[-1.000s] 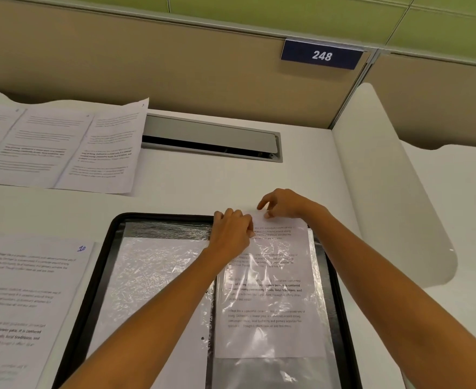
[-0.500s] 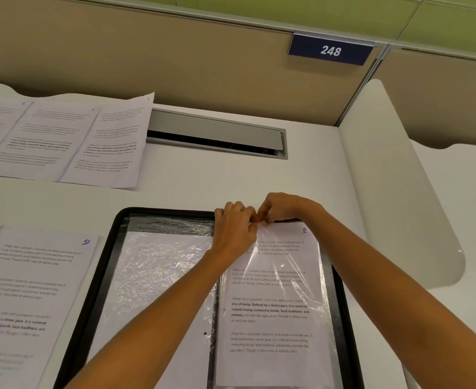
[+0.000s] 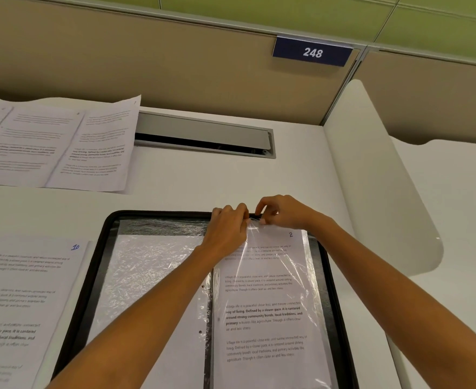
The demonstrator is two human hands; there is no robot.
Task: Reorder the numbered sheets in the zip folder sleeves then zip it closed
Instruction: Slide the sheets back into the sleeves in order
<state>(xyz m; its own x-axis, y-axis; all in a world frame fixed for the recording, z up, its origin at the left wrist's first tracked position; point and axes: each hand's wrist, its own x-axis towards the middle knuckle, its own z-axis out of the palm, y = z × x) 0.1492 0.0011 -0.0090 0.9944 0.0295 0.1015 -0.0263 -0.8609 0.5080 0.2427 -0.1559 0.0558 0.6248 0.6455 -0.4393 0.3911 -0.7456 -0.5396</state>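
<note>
lower end of zip folder (image 3: 102,265) cut off, print on far sheets (image 3: 57,144) blurred

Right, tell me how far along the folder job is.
Done: sheet 2 sits in the right-hand sleeve of the open zip folder. In hand: the left hand and right hand both pinch that sleeve's top edge. To do: sheet 10 and the other loose sheets lie on the desk outside the folder, which is unzipped.

Blue sign (image 3: 312,52) at upper right says "248", sheet (image 3: 267,304) in the folder sleeve at lower right marked "2", starts "Village life is a peaceful", loose sheet (image 3: 20,299) at lower left marked "10"
</note>
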